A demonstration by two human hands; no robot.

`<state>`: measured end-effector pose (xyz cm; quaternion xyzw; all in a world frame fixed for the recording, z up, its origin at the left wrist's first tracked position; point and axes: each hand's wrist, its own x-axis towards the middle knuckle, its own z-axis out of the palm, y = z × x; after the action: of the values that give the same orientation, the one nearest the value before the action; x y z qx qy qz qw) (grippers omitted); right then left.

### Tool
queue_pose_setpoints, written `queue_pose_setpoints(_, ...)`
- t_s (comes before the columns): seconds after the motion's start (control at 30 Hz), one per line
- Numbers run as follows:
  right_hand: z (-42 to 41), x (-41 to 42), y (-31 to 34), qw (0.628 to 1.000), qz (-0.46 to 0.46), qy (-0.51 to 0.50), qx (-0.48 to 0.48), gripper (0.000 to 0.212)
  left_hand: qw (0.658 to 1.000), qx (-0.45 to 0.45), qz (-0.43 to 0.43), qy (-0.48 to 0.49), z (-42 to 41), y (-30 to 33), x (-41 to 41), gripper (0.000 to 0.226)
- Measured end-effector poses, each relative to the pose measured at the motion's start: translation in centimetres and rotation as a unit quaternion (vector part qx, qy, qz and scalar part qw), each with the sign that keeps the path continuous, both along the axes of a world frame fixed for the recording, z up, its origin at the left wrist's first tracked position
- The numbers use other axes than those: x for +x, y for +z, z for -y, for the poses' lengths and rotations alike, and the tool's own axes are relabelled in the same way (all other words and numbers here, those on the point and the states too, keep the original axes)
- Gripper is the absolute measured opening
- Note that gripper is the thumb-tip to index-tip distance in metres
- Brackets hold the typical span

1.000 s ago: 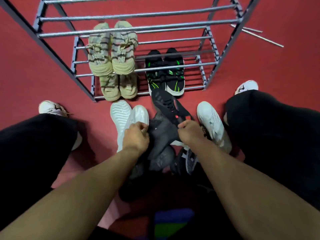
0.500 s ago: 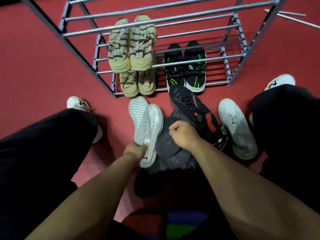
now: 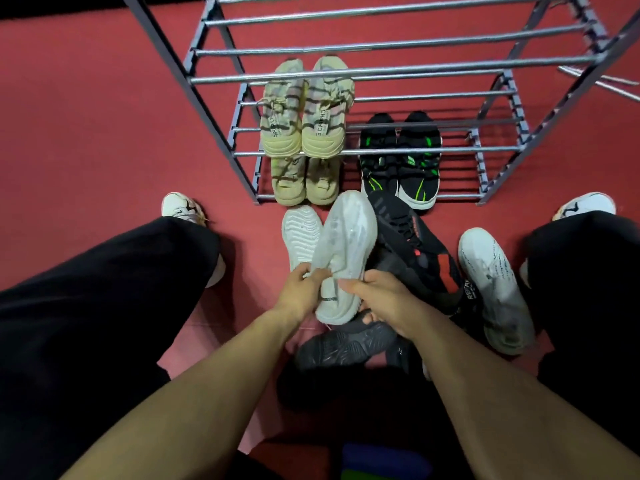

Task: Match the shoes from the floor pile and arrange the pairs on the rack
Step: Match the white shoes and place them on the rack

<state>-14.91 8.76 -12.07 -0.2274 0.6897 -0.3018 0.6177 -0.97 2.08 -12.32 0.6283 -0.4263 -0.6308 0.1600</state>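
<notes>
You're crouched on a plain red floor [image 3: 86, 133] indoors, likely a home entryway or storage corner: a grey metal-bar shoe rack [image 3: 381, 69] stands before you, with loose sneakers [image 3: 415, 251] heaped between your black-trousered knees [image 3: 104, 289].

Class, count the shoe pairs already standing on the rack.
2. The beige pair stands on the left of the rack; the black-and-green pair on a lower shelf, right. None seems hidden.

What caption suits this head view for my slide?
Both hands lift a white shoe from the floor pile before the rack.
</notes>
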Motion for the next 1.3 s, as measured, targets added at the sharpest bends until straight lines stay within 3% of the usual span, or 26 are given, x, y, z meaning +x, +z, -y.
queue_pose_setpoints(0.17, -1.4, -2.5, -1.1, 0.983, -0.165, 0.016, 0.076, 0.019, 0.997, 0.015, 0.019, 0.078, 0.8, -2.6, -1.0, 0.019)
queue_pose_setpoints(0.23, -1.4, -2.5, -1.7, 0.979, -0.186, 0.028, 0.073, 0.027, 0.994, 0.004, 0.059, 0.09, 1.0, -3.8, -0.4, 0.012)
queue_pose_setpoints(0.3, -1.4, -2.4, -2.0, 0.979, -0.188, 0.032, 0.07, 0.038, 0.988, -0.007, 0.132, 0.08, 1.1, -4.7, 0.8, 0.033)
queue_pose_setpoints(0.4, -1.3, -2.4, -2.4, 0.975, -0.211, 0.037, 0.068, 0.046, 0.981, -0.003, 0.179, 0.071, 1.6, -6.4, 2.1, 0.036)
queue_pose_setpoints(0.5, -1.1, -2.5, -3.0, 0.971, -0.225, 0.036, 0.065, 0.049, 0.979, 0.134, 0.133, 0.075, 1.4, -5.7, 1.9, 0.011)
queue_pose_setpoints(0.57, -0.8, -2.7, -3.1, 0.973, -0.219, 0.039, 0.065, 0.048, 0.97, 0.213, 0.089, 0.077, 1.5, -5.2, 1.7, 0.017)
queue_pose_setpoints(0.73, -0.5, -3.2, -3.1, 0.981, -0.173, 0.04, 0.074, 0.045, 0.957, 0.252, 0.062, 0.129, 2.2, -4.2, 1.6, 0.024)
queue_pose_setpoints(0.8, -0.3, -2.9, -3.1, 0.98, -0.179, 0.041, 0.08, 0.049, 0.964, 0.191, 0.086, 0.165, 2.7, -4.3, 1.6, 0.039)
queue_pose_setpoints(0.9, 0.0, -2.5, -3.2, 0.976, -0.197, 0.029, 0.088, 0.056, 0.96, 0.003, 0.194, 0.203, 2.9, -4.3, 1.9, 0.054)
queue_pose_setpoints(1.0, 0.2, -1.8, -2.7, 0.973, -0.21, 0.016, 0.094, 0.054, 0.924, -0.155, 0.343, 0.07, 1.4, -3.5, 3.5, 0.049)
queue_pose_setpoints(1.1, 0.3, -1.4, -2.3, 0.969, -0.227, 0.006, 0.099, 0.049, 0.804, -0.288, 0.474, -0.214, -0.9, -4.8, 5.6, 0.048)
queue_pose_setpoints(1.17, 0.3, -1.3, -2.3, 0.968, -0.228, 0.007, 0.102, 0.049, 0.742, -0.268, 0.483, -0.38, -2.3, -6.3, 6.2, 0.054)
queue_pose_setpoints(1.23, 0.1, -1.3, -2.3, 0.968, -0.228, 0.005, 0.103, 0.05, 0.757, -0.238, 0.449, -0.411, -3.5, -7.3, 5.7, 0.05)
queue_pose_setpoints(1.3, -0.1, -1.4, -2.4, 0.97, -0.224, 0.003, 0.099, 0.046, 0.818, -0.233, 0.41, -0.33, -3.7, -7.5, 4.8, 0.037)
